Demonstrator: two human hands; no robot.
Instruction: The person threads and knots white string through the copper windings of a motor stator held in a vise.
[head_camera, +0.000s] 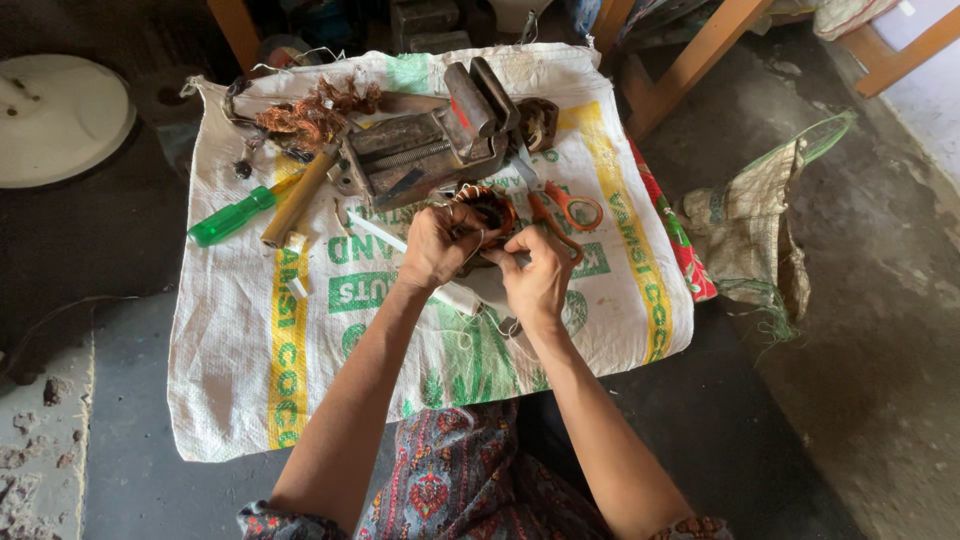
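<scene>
Both hands work on a copper-wound motor coil over a woven sack.
Left hand (432, 245) and right hand (538, 275) grip the coil (490, 210), fingers closed; bench vise (430, 150) far, scissors (565, 215) right.

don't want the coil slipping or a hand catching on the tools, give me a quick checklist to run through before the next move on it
1. Both hands on the coil: ok. The left hand and right hand grip the copper wire coil from either side.
2. Coil supported: ok, it sits over the woven sack.
3. Scissors out of the way: not ok, the orange handles lie right beside the right hand.
4. Bench vise clear of the hands: ok, it sits just behind the coil, apart from both.
5. Green screwdriver within reach: ok, to the left on the sack.
6. Where the loose wire end runs: cannot tell, the fingers cover it.
</scene>
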